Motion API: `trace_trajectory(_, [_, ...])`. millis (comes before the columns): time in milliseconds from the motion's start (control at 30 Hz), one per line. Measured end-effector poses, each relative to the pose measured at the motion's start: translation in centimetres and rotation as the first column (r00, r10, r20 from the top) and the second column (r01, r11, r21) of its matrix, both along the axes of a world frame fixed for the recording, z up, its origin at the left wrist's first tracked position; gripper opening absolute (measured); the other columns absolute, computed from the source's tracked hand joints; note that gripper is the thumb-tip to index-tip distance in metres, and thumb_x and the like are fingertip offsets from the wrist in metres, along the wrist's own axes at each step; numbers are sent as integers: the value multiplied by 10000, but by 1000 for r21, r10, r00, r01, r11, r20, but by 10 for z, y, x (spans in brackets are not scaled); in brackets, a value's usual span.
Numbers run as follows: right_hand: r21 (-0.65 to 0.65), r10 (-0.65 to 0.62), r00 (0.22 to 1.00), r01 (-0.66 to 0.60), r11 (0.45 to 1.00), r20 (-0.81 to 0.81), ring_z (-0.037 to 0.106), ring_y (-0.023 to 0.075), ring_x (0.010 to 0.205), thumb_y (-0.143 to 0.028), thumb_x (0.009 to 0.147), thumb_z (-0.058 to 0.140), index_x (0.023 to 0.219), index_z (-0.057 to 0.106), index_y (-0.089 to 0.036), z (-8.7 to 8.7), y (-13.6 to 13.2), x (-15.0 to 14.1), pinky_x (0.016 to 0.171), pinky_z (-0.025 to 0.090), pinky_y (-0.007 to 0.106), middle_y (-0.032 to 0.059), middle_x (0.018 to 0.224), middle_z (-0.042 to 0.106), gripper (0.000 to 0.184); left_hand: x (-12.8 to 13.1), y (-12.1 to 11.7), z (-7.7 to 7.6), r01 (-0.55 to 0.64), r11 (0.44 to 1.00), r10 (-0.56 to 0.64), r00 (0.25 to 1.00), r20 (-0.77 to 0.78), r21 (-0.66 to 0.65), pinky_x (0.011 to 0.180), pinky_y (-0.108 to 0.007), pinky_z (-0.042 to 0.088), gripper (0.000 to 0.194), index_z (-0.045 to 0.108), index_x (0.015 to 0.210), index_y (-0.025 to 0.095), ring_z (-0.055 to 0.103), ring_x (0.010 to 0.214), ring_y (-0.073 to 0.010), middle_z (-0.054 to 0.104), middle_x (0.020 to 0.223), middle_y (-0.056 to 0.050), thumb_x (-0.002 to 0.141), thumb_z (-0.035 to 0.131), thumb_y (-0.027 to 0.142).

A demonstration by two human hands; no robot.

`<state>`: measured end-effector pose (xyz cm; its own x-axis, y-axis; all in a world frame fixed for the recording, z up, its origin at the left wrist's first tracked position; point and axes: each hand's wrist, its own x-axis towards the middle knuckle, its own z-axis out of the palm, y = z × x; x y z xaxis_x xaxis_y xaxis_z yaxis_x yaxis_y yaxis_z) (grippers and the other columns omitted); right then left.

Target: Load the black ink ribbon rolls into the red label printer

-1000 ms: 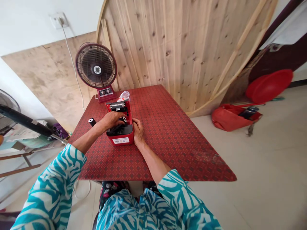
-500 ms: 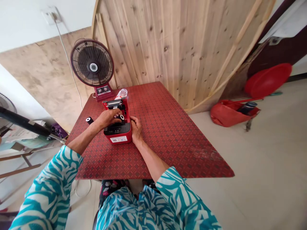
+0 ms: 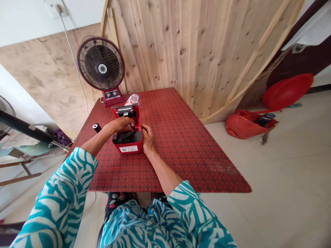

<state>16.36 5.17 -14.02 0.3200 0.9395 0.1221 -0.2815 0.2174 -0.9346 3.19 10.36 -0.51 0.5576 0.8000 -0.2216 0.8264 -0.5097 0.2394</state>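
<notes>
Left hand [image 3: 121, 124] has lowered into the red printer [image 3: 128, 147].

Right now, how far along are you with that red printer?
Done: the red label printer looks opened up, its roller showing. In hand: your left hand is over its open middle, your right hand holds its side. Left: a black roll stands apart on the table.

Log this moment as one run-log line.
left hand: over open red label printer | right hand: on printer's right side | beside: black roll

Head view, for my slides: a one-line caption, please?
Left hand over an open red label printer, right hand steadying it, on a red patterned table.
</notes>
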Motion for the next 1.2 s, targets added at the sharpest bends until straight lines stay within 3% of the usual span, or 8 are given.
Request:
trace_trajectory(133, [4, -25, 1000, 25, 1000, 14, 601, 210, 1072, -373, 805, 491, 1000, 686, -246, 0, 1, -2, 1031, 449, 407, 35, 1073, 699, 303, -25, -25, 6, -50, 999, 51, 933, 355, -13, 729, -267, 543, 370, 720, 1020, 170, 701, 828, -188, 763, 941, -44, 903, 546, 474])
trace_trajectory(200, [9, -29, 999, 28, 1000, 14, 603, 207, 1067, -369, 812, 491, 996, 686, -249, 0, 2, -2, 1032, 448, 404, 31, 1070, 701, 294, -39, -47, 4, -126, 992, 99, 893, 439, 31, 756, -291, 549, 501, 716, 1093, 179, 704, 868, -211, 762, 982, -57, 909, 511, 597])
trace_trajectory(333, [10, -22, 1000, 22, 1000, 12, 600, 210, 1068, -381, 810, 493, 1015, 683, -242, -2, 1, -1, 1024, 445, 401, 35, 1078, 695, 312, -53, -82, -12, -116, 979, 10, 849, 528, 167, 905, -353, 535, 575, 694, 1123, 171, 688, 1023, -253, 734, 1111, -107, 820, 631, 655])
trace_trajectory(567, [19, -16, 1000, 16, 1000, 7, 606, 223, 1050, -382, 783, 511, 1003, 684, -220, -2, 0, 2, 1030, 434, 426, 54, 1070, 693, 324, -49, -104, -29, -49, 951, -125, 841, 527, 304, 966, -408, 530, 523, 629, 1188, 180, 666, 1129, -267, 700, 1211, -136, 810, 722, 529])
trace_trajectory(800, [34, 2, 1000, -2, 999, -20, 598, 224, 1081, -406, 777, 521, 1007, 684, -236, -4, 1, 2, 1023, 448, 425, 41, 1068, 702, 329, -43, -110, -38, -73, 830, -291, 789, 541, 553, 1015, -449, 509, 121, 665, 989, 190, 686, 1115, -233, 752, 1096, -110, 926, 629, 287])
trace_trajectory(900, [33, 6, 1000, -5, 999, -22, 605, 223, 1069, -402, 775, 519, 1009, 681, -232, -3, 0, 2, 1023, 446, 427, 46, 1070, 703, 331, -42, -114, -42, -101, 799, -307, 780, 546, 593, 1013, -450, 510, 91, 676, 949, 196, 695, 1073, -220, 749, 1103, -104, 932, 624, 268])
trace_trajectory(1100, [26, -3, 1000, 3, 1000, -6, 610, 219, 1060, -395, 776, 521, 1005, 683, -232, -3, 0, 3, 1011, 449, 416, 44, 1068, 710, 325, -49, -123, -55, -53, 771, -344, 805, 484, 635, 1025, -493, 504, 96, 705, 959, 224, 603, 1241, -266, 676, 1256, -115, 924, 618, 244])
trace_trajectory(1200, [34, 9, 1000, -9, 999, 18, 614, 218, 1053, -399, 793, 510, 1024, 677, -237, -5, 1, 4, 969, 471, 404, 42, 1064, 714, 328, -52, -122, -66, -40, 719, -400, 792, 461, 693, 1029, -509, 497, 91, 699, 975, 228, 594, 1254, -274, 673, 1252, -112, 910, 635, 229])
